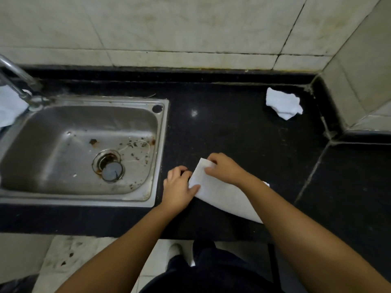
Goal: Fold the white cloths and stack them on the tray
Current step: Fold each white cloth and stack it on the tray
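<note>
left hand point(179, 187) pinching cloth point(220, 191) left edge | right hand point(224, 169) gripping its far corner | cloth flat on surface point(232, 132) | crumpled cloth point(283, 104) at 1 o'clock

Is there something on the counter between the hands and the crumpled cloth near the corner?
No. Between the hands and the crumpled cloth only bare black counter shows.
</note>
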Available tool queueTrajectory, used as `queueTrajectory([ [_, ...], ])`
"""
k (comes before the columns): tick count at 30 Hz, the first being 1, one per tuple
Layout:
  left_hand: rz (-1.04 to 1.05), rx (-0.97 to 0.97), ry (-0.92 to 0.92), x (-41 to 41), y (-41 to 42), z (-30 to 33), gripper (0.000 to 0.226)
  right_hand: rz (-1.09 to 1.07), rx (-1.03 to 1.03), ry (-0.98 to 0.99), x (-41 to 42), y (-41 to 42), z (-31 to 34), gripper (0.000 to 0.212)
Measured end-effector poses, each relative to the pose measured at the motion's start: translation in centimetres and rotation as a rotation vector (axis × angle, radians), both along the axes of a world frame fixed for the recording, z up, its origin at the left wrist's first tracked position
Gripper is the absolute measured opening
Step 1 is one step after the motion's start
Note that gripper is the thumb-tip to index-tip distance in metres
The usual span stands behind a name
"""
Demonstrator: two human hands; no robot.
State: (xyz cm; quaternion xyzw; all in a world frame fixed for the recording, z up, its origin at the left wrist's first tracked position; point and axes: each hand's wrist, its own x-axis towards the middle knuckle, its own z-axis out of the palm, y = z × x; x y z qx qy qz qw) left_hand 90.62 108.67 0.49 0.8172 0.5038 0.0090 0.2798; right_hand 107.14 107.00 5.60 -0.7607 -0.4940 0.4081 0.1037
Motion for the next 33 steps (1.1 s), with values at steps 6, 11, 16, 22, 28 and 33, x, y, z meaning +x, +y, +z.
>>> queueTrajectory([
  [6,0.004,0.020,-0.492,4.6,6.2,9.2,0.009,-0.222,0.511,-0.021,5.8,-0.3,7.8,0.004],
  [11,-0.168,0.092,-0.680,5.5,6.6,14.8,0.005,-0.286,0.741,0.048,6.3,-2.8,11.6,0.013],
  [16,-0.248,-0.124,-0.569,2.4,4.0,10.2,0.018,-0.309,0.590,0.128,4.8,-7.0,6.1,0.011],
  [22,-0.288,-0.435,-0.316,-1.0,-0.4,4.6,0.017,-0.328,0.276,0.251,1.2,-13.2,-0.6,0.014],
  [28,-0.146,-0.296,-0.295,2.2,2.9,4.5,0.008,-0.354,0.229,0.142,4.1,-9.3,-0.4,0.010],
  [33,-0.036,-0.147,-0.182,7.1,6.7,3.4,0.017,-0.448,0.226,0.016,6.5,-3.6,-1.2,0.015],
])
